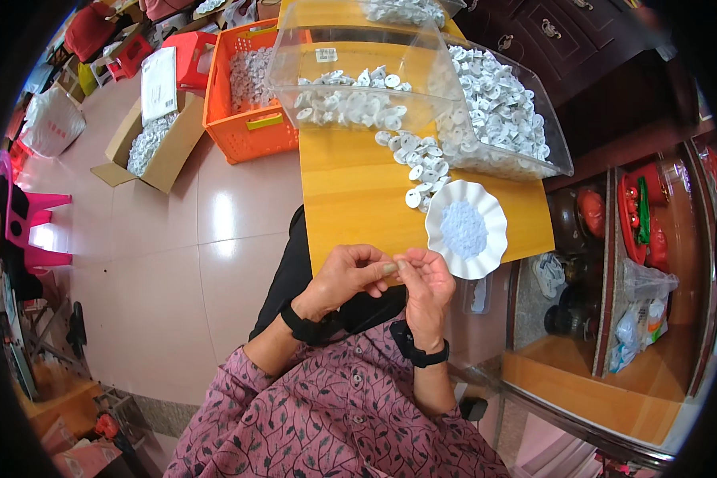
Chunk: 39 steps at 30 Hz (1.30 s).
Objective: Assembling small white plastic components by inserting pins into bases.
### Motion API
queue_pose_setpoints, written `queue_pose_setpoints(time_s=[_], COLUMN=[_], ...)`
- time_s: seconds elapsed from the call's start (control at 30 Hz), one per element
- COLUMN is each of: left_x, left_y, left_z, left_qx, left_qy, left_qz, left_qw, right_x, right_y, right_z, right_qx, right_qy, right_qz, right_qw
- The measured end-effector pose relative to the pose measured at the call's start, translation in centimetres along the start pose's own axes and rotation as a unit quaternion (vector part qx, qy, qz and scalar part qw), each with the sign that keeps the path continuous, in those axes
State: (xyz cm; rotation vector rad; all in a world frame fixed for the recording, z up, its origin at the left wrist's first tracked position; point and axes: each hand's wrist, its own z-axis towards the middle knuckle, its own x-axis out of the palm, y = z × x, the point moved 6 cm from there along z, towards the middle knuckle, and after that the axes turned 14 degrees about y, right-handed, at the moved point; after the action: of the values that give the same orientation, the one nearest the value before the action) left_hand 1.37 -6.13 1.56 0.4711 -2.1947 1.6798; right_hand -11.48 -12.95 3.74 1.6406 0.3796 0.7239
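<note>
My left hand [344, 279] and my right hand [429, 293] meet over the near edge of the yellow table [350, 211], thumbs and fingertips pinched together. Whatever sits between the fingertips is too small or hidden to make out. Just right of my right hand lies a white plate with a wavy rim [495, 253], holding a heap of tiny pale bluish pieces [463, 229]. Beyond the plate, a loose trail of small white round plastic parts [424, 163] runs toward the clear bins.
Clear plastic bins [562, 155] hold many similar white parts at the table's far side. To the left, an orange crate [255, 147] and an open cardboard box [177, 155] stand on the tiled floor. A wooden shelf unit [597, 398] is at right, a pink stool [44, 199] far left.
</note>
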Motion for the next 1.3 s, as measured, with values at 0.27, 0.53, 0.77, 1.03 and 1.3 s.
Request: queue_pose_setpoints(time_s=[0.27,0.53,0.77,1.03,1.3], left_x=[-0.1,0.3,0.2,-0.3,0.6], left_y=[1.4,1.6,2.0,2.4,1.9], left_z=[0.8,1.4,1.9,2.8,3.2], left_qx=[-0.008,0.012,-0.011,0.038,0.052], left_qy=[0.062,0.074,0.048,-0.028,-0.037], left_qz=[-0.136,-0.146,-0.141,-0.242,-0.278], left_qw=[0.989,0.986,0.989,0.969,0.959], right_x=[0.3,-0.2,0.0,-0.5,0.8], right_y=[0.9,1.1,1.4,0.9,-0.2], right_z=[-0.1,-0.1,0.0,-0.6,0.4], right_qx=[-0.007,-0.009,-0.003,-0.015,-0.012], right_qy=[0.014,0.002,0.02,-0.08,-0.07], right_qz=[-0.024,-0.113,-0.151,-0.131,-0.11], right_qw=[1.0,0.994,0.988,0.988,0.991])
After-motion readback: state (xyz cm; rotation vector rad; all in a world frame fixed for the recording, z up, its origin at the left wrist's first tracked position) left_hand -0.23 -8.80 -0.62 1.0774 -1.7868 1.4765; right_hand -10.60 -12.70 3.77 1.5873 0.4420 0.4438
